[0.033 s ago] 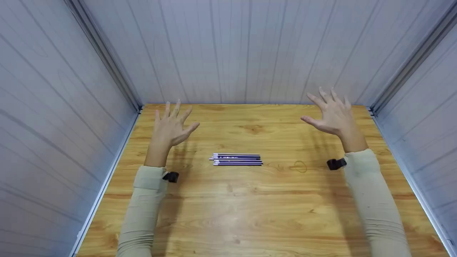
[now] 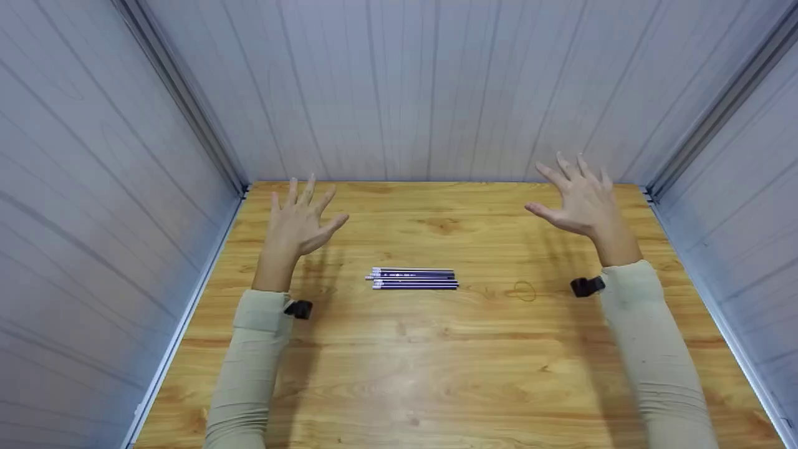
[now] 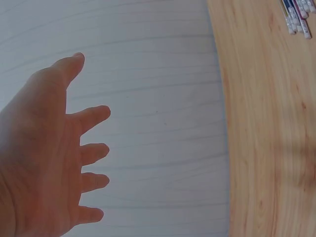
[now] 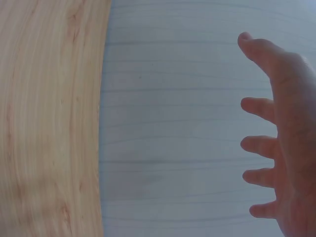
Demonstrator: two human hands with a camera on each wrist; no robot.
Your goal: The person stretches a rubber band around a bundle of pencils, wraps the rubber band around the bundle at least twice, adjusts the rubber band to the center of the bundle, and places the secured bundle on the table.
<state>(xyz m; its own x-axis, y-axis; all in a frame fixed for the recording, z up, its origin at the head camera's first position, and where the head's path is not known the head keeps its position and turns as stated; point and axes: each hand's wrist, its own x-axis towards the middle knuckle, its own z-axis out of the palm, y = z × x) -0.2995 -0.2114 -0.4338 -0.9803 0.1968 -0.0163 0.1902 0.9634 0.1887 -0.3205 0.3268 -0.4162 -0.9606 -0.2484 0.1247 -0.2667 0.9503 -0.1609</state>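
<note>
Pale markings (image 2: pixel 399 275) on the purple pencils (image 2: pixel 416 278), illegibly small

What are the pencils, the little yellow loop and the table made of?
The pencils are probably wood with smooth, dark, glossy paint: pale streaks look like gleams, but no bare wood shows. The yellow loop may be rubber, being thin and ring-shaped like a stretchy band. The table looks like smooth wood, or a printed copy, with brown grain and a soft shine.

Two hands (image 2: pixel 296 227) (image 2: pixel 587 204); two sleeves (image 2: pixel 252 362) (image 2: pixel 654 349); two wrist cameras (image 2: pixel 299 309) (image 2: pixel 587 287); three walls (image 2: pixel 399 87) (image 2: pixel 93 218) (image 2: pixel 748 187); one tabletop (image 2: pixel 399 374); one band (image 2: pixel 534 290); several pencils (image 2: pixel 411 275), lying too close together for an exact count.
</note>
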